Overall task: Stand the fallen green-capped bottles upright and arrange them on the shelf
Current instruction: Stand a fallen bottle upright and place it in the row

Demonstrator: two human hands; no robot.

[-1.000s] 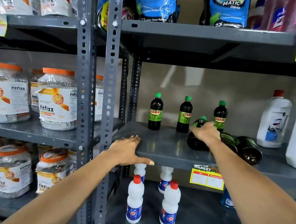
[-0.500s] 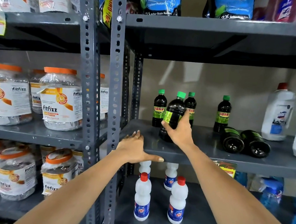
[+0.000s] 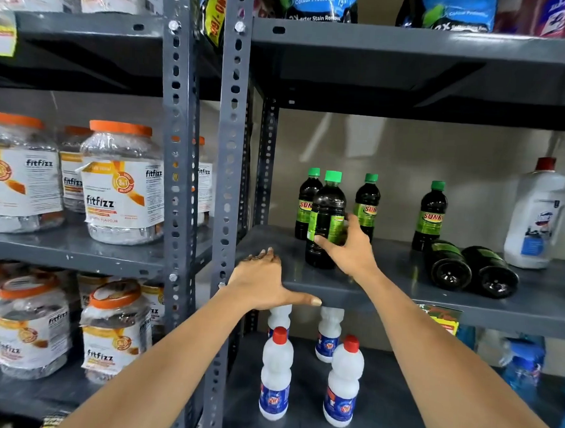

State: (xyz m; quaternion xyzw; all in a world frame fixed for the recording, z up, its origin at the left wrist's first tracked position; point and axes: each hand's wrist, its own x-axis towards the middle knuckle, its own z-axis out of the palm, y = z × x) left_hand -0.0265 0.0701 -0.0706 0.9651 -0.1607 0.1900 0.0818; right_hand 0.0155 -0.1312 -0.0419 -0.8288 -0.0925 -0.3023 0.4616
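Note:
A dark green-capped bottle (image 3: pixel 327 213) stands upright near the front left of the grey shelf (image 3: pixel 385 284), with my right hand (image 3: pixel 349 250) wrapped around its lower body. Behind it three more green-capped bottles stand along the back: one (image 3: pixel 304 202) at the left, one (image 3: pixel 368 203) in the middle, one (image 3: pixel 431 215) to the right. Two fallen bottles (image 3: pixel 448 265) (image 3: pixel 491 272) lie side by side on the shelf's right part, bases toward me. My left hand (image 3: pixel 264 281) rests flat on the shelf's front left edge, holding nothing.
Large white bottles (image 3: pixel 536 217) stand at the shelf's right end. Red-capped white bottles (image 3: pixel 276 374) fill the shelf below. Orange-lidded jars (image 3: pixel 122 185) sit on the left rack, behind grey uprights (image 3: pixel 230 178). The shelf above (image 3: pixel 414 44) overhangs closely.
My right hand lifted a fallen bottle from the right-hand pile, carried it left and stood it upright at the front left. The left hand stayed on the shelf edge.

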